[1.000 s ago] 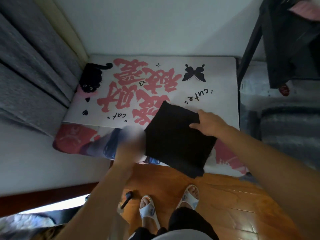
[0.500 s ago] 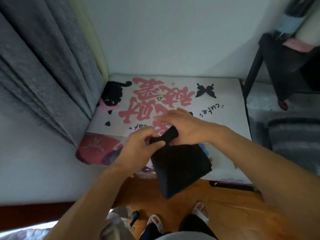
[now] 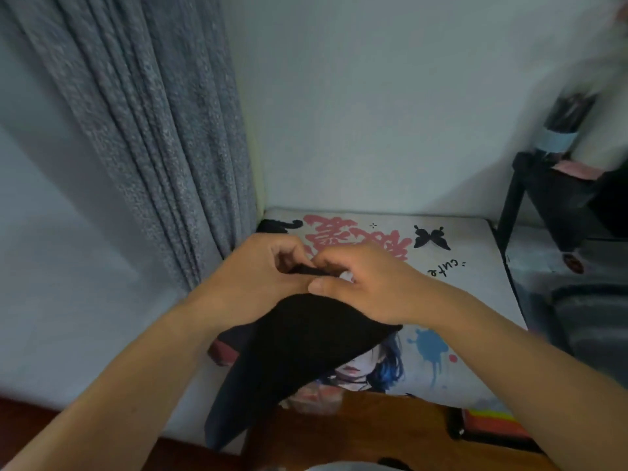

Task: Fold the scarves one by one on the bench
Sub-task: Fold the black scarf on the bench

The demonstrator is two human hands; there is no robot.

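While both hands meet at frame centre, the far left holds a grey curtain [image 3: 153, 130] hanging in vertical folds from the top edge down past the bench corner, with pale wall to its left and right. Left forearm comes up from the lower left corner; left hand [image 3: 258, 270] has fingers curled inward, pinching the top edge of a black scarf [image 3: 299, 348] between fingertips and thumb. Scarf hangs from that pinch point, bunched at the top and draping down and to the left in a dark fold, lower end reaching past the front edge of the bench [image 3: 475, 300] toward the wooden floor [image 3: 356, 433]; it is lifted in the air, whether any part touches the bench cover I cannot tell. Right hand [image 3: 367, 287] sits just beside the left, touching it, fingers curled down onto the same top edge of the scarf, thumb pointing left along the fabric, so it grips the scarf too. Bench cover is white with big pink characters, a black butterfly print [image 3: 431, 237] right of the hands, handwritten "cute" below that, and a printed face with blue hair and blue splatter on the front side under the right wrist. Right forearm runs off the lower right corner. At the floor near the lower right lies a dark object with a colourful striped surface [image 3: 489, 423], too blurred to name. Far right, a black metal-framed stand [image 3: 513, 202] holds dark items and something pink on top, blurred.
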